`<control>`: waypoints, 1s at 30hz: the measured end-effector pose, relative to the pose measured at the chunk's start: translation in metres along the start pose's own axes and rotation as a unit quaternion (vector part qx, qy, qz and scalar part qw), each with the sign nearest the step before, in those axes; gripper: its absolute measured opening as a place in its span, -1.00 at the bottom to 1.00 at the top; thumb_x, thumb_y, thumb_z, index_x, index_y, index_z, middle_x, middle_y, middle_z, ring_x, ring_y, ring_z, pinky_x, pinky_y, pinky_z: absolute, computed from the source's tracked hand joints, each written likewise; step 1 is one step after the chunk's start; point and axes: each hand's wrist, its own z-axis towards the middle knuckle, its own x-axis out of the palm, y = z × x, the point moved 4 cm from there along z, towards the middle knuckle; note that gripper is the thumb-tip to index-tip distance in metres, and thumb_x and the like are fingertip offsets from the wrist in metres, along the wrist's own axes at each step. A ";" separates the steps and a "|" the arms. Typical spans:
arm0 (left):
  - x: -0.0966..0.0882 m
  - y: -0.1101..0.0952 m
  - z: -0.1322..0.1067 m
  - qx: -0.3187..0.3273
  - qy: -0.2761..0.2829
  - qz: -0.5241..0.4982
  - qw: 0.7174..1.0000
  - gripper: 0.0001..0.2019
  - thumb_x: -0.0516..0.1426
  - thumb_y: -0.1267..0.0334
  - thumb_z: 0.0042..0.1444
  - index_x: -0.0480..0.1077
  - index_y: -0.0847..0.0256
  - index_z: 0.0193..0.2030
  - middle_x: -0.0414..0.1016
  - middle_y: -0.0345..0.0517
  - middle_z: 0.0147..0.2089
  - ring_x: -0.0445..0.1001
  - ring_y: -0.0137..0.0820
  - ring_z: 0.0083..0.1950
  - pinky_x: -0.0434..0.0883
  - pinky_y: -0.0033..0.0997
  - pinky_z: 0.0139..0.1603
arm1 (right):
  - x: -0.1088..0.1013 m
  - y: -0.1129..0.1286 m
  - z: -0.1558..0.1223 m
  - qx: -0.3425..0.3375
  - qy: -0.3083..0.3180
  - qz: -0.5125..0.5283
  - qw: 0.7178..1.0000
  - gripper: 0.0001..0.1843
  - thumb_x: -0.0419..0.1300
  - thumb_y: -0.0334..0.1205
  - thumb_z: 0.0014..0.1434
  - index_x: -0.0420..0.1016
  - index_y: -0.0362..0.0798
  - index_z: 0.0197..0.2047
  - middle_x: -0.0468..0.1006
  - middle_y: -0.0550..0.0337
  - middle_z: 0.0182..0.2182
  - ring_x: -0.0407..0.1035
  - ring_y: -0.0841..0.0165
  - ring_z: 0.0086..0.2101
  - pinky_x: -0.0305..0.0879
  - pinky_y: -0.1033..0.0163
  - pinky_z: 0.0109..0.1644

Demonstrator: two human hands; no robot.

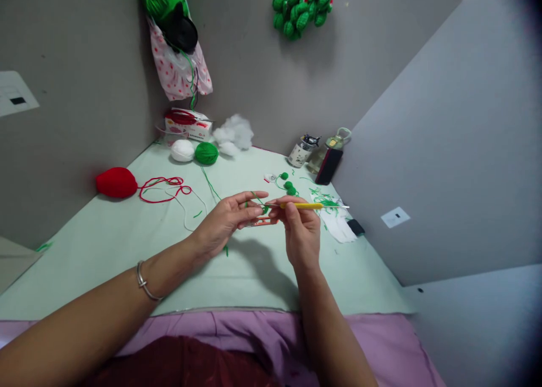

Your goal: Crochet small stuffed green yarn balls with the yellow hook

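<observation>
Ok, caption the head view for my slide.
Right hand holds a yellow-handled hook at green yarn in the left hand, above a pale table.

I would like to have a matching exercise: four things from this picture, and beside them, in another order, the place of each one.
1. slim yellow-handled crochet hook
2. rounded red yarn ball
3. thin silver metal bracelet
4. cluster of green yarn pieces

A. around the left wrist
B. high on the grey wall
C. in the right hand
D. left side of the pale green table

Pairs: 1-C, 2-D, 3-A, 4-B
</observation>
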 end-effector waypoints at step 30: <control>-0.003 0.005 0.000 -0.007 -0.019 -0.027 0.999 -0.60 0.42 0.31 0.03 0.61 0.23 0.05 0.61 -0.14 -0.29 0.53 -0.35 -0.21 0.41 -0.34 -0.11 | 0.010 0.008 -0.009 -0.148 0.014 -0.206 0.967 -0.80 0.20 -0.25 0.38 0.65 0.14 -0.06 0.66 0.17 -0.21 0.54 0.32 -0.23 0.54 0.15 -0.17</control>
